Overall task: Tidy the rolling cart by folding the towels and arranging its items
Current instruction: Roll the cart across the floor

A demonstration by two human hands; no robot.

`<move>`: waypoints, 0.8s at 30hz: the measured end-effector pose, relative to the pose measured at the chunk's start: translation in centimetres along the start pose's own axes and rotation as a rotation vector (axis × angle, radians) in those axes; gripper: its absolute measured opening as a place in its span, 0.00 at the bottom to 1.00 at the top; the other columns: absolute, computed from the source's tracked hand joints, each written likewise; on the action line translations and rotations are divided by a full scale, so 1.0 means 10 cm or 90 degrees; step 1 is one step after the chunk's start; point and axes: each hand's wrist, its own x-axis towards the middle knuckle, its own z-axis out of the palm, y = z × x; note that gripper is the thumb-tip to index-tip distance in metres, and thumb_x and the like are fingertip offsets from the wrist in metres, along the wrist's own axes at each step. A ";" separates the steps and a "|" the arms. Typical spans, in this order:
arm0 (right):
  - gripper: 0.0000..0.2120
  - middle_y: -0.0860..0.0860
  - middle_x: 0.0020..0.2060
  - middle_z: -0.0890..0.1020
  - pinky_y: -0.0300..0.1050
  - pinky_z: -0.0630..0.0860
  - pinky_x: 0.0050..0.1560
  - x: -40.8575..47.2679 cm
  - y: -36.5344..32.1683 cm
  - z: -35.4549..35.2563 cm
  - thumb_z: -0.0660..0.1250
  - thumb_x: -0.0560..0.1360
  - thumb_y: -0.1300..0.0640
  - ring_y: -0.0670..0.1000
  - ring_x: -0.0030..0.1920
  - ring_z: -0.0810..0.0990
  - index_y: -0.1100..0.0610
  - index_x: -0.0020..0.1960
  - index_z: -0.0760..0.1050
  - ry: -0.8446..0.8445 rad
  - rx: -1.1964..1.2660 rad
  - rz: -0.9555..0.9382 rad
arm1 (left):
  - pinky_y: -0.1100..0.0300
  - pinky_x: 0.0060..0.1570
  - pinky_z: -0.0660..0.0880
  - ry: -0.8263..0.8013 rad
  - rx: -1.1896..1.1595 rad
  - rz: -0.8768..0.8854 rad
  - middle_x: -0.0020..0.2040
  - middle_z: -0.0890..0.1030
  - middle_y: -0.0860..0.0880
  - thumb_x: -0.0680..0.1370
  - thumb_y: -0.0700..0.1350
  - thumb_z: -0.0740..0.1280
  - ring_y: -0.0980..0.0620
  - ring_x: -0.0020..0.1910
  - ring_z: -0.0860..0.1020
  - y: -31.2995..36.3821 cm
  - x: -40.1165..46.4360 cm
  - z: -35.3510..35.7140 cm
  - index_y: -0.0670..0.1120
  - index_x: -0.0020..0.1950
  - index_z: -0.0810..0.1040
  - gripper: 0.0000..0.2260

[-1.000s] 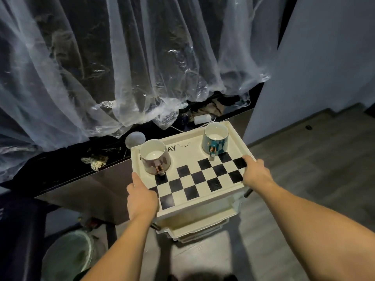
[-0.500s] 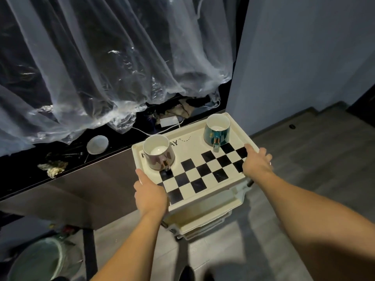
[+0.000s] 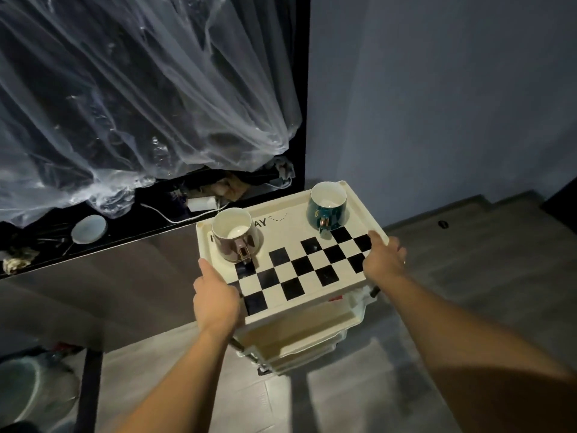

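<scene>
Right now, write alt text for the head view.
Two bare hands, left hand and right hand, grip the sides of a cream checkered tray atop a rolling cart. A mauve mug and teal mug stand on it.

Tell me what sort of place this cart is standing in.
Probably a room at home that is in storage or being redone. Clear plastic sheeting drapes a dark unit, a dark counter holds a charger cable and clutter, and the floor is grey wood-look planks beside a plain wall.
</scene>
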 end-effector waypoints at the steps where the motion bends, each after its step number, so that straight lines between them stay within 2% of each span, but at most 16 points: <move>1: 0.32 0.59 0.71 0.58 0.57 0.66 0.67 0.10 0.08 -0.07 0.59 0.76 0.62 0.61 0.68 0.60 0.46 0.76 0.54 -0.003 -0.002 -0.004 | 0.43 0.47 0.76 0.002 -0.004 -0.008 0.60 0.71 0.38 0.75 0.37 0.61 0.35 0.49 0.76 0.11 -0.05 0.08 0.50 0.70 0.56 0.27; 7: 0.32 0.60 0.71 0.59 0.60 0.66 0.67 0.69 0.49 -0.40 0.59 0.76 0.62 0.62 0.69 0.59 0.46 0.76 0.55 -0.022 -0.006 -0.031 | 0.41 0.52 0.75 0.000 -0.027 -0.042 0.63 0.70 0.39 0.75 0.39 0.63 0.34 0.52 0.76 0.66 -0.20 0.56 0.53 0.75 0.52 0.32; 12: 0.31 0.59 0.72 0.57 0.61 0.65 0.68 1.20 0.87 -0.69 0.59 0.77 0.61 0.62 0.70 0.58 0.46 0.77 0.54 -0.027 0.011 -0.039 | 0.40 0.57 0.75 0.008 -0.037 -0.021 0.65 0.70 0.37 0.77 0.42 0.60 0.33 0.56 0.75 1.20 -0.32 0.93 0.51 0.77 0.49 0.32; 20: 0.29 0.57 0.72 0.56 0.57 0.67 0.65 2.01 1.51 -1.10 0.60 0.76 0.60 0.62 0.68 0.60 0.47 0.74 0.58 -0.031 0.030 -0.059 | 0.38 0.58 0.74 0.021 -0.016 -0.019 0.64 0.71 0.38 0.78 0.42 0.61 0.33 0.58 0.76 2.09 -0.43 1.55 0.52 0.78 0.50 0.31; 24: 0.26 0.58 0.70 0.57 0.58 0.67 0.65 2.34 1.77 -1.26 0.60 0.76 0.60 0.63 0.68 0.60 0.48 0.72 0.60 -0.022 0.029 -0.045 | 0.38 0.54 0.75 0.033 0.013 0.019 0.59 0.74 0.37 0.76 0.41 0.63 0.33 0.53 0.76 2.51 -0.40 1.78 0.51 0.76 0.54 0.31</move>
